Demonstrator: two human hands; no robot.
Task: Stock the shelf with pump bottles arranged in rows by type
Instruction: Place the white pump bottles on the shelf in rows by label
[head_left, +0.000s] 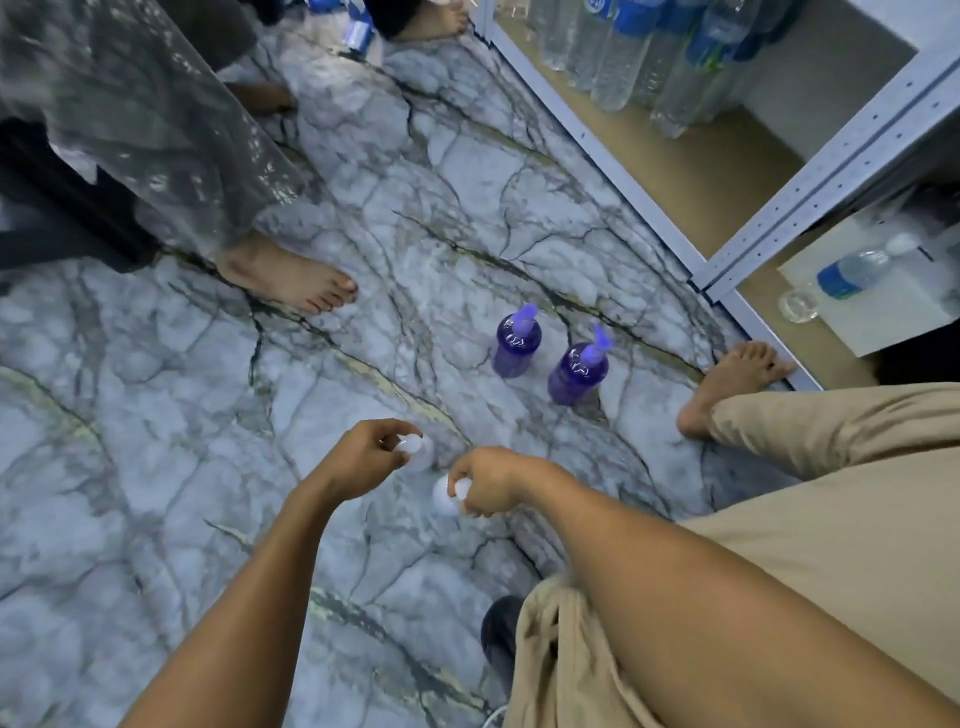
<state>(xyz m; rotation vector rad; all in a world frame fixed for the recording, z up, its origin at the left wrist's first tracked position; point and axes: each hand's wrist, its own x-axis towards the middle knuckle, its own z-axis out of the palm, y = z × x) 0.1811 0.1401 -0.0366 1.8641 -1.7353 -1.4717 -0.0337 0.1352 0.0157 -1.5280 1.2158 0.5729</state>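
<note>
One wide-angle head camera looks steeply down at the marble floor (156, 467), with the shelf (691, 171) at upper right

I log both arms bare and reaching downward: the left forearm enters from 7 o'clock and runs toward 1 o'clock, while the right enters from 4 o'clock and runs toward 10 o'clock. The left hand (369, 457) is knuckles-up, with fingers and thumb curled round the top of the far white bottle (418, 451). The right hand (488, 486), back facing up, grips the top of the near white bottle (447, 499); the hands are near each other but apart, the left at 10 o'clock of the right.
</note>
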